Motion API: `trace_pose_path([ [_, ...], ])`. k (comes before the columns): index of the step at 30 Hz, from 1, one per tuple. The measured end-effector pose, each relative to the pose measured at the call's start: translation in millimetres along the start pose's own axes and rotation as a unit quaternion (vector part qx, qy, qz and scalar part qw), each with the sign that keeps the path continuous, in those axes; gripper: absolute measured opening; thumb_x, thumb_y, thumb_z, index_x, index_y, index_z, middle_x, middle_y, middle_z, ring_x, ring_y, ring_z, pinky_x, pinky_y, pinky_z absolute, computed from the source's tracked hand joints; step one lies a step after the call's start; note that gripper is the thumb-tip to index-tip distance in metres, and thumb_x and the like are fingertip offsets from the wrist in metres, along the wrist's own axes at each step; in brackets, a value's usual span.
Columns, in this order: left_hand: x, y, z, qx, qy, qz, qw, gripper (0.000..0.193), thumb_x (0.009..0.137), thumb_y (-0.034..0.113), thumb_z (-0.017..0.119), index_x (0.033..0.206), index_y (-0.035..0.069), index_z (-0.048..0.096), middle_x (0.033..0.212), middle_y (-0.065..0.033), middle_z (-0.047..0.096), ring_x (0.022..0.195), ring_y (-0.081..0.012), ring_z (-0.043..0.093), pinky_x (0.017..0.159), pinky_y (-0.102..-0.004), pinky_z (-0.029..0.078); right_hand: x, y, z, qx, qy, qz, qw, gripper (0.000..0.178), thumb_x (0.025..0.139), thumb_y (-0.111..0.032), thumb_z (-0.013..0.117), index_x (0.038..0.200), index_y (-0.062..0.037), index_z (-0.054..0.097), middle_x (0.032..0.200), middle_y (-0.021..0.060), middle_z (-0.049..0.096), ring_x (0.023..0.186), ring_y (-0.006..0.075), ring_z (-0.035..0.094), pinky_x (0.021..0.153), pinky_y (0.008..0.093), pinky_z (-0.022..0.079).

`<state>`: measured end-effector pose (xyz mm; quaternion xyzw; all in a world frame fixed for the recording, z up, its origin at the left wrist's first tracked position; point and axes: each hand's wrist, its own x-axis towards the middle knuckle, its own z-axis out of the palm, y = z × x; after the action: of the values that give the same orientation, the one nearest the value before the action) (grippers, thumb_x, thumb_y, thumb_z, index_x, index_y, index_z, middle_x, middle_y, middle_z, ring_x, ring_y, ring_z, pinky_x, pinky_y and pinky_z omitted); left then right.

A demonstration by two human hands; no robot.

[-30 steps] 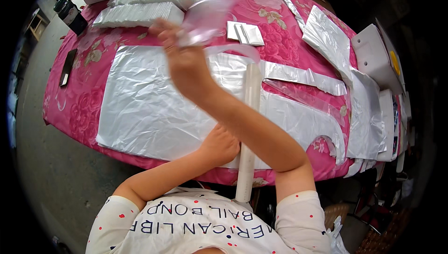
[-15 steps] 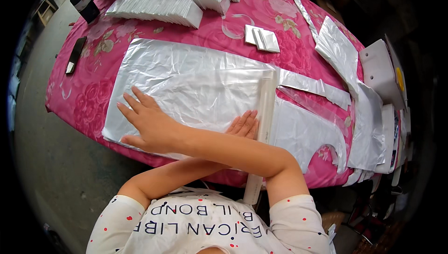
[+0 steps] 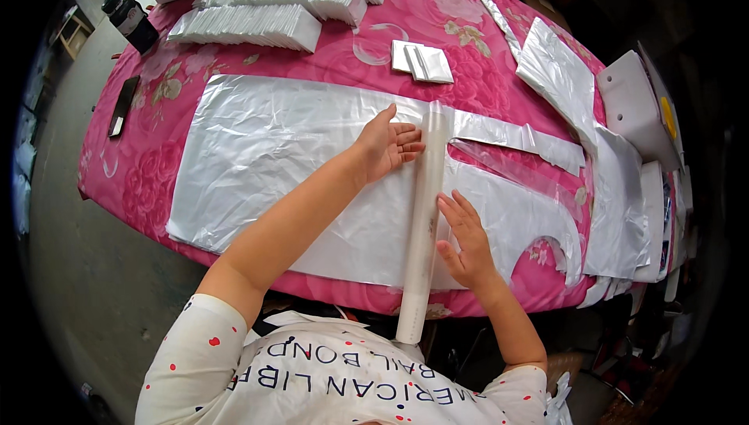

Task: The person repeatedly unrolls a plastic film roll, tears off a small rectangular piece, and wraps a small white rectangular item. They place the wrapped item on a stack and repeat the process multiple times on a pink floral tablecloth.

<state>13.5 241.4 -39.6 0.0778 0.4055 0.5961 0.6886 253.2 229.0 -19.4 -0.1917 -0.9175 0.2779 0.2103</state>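
Observation:
A silvery-white plastic bag (image 3: 273,167) lies flat across the table, its two handle strips pointing right. A long pale tube (image 3: 421,245) rests crosswise on it, its near end reaching past the table edge. My left hand (image 3: 388,145) is open at the tube's upper left side, fingers pointing toward it and the thumb up. On the other side, my right hand (image 3: 465,241) is open, with its fingertips at the tube's right edge. Whether either hand presses on the tube, I cannot tell. Neither hand grips anything.
Several rows of folded white packets (image 3: 250,27) stand at the back left, and a few flat packets (image 3: 422,61) lie nearer. A dark bottle (image 3: 130,21) and black phone-like object (image 3: 123,106) are at left. Loose plastic sheets (image 3: 558,74) and a white box (image 3: 636,109) are at right.
My arms were crossed, with the right hand spread on the bag's left part. They have uncrossed: the right hand is now right of the tube, the left farther up. The tube shifted slightly left.

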Motion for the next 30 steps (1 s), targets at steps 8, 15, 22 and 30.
trace_pose_path([
  [8, -41.1, 17.6, -16.8, 0.112, 0.068, 0.144, 0.981, 0.063, 0.096, 0.047, 0.024, 0.129, -0.005, 0.035, 0.126, -0.016, 0.048, 0.092, -0.022, 0.058, 0.077, -0.0311, 0.046, 29.0, -0.6, 22.4, -0.043, -0.122, -0.066, 0.989, 0.064, 0.088, -0.046, 0.044, 0.135, -0.0027, 0.037, 0.14, 0.0119, 0.038, 0.135, 0.0318, 0.023, 0.11, 0.0435, 0.018],
  [15, -170.7, 57.1, -114.1, 0.19, 0.18, 0.272, 0.926, 0.063, 0.095, 0.051, 0.023, 0.126, -0.001, 0.04, 0.127, -0.0156, 0.051, 0.058, -0.0107, 0.051, 0.061, -0.0245, 0.044, 103.4, -133.6, 103.5, 0.31, -0.312, -0.21, 0.874, 0.052, 0.091, -0.041, 0.044, 0.123, 0.0001, 0.049, 0.124, 0.02, 0.052, 0.12, 0.0352, 0.043, 0.101, 0.041, 0.033],
  [22, -308.3, 15.7, -213.7, 0.2, 0.312, 0.285, 0.884, 0.067, 0.094, 0.055, 0.02, 0.127, 0.0, 0.04, 0.132, -0.0145, 0.047, 0.046, -0.0047, 0.04, 0.044, -0.0174, 0.036, 139.4, -112.5, 119.4, 0.208, -0.165, -0.237, 0.935, 0.038, 0.087, -0.028, 0.054, 0.118, -0.0043, 0.055, 0.119, 0.0142, 0.056, 0.115, 0.0315, 0.049, 0.096, 0.0411, 0.038],
  [30, -341.4, -29.5, -205.4, 0.317, 0.351, 0.297, 0.83, 0.064, 0.095, 0.051, 0.025, 0.128, -0.002, 0.04, 0.132, -0.0122, 0.046, 0.049, -0.0044, 0.039, 0.049, -0.0171, 0.035, 203.8, -114.4, 194.4, -0.044, -0.183, -0.361, 0.914, 0.051, 0.09, -0.038, 0.046, 0.132, -0.009, 0.043, 0.141, 0.0105, 0.037, 0.134, 0.0288, 0.026, 0.109, 0.0455, 0.018],
])
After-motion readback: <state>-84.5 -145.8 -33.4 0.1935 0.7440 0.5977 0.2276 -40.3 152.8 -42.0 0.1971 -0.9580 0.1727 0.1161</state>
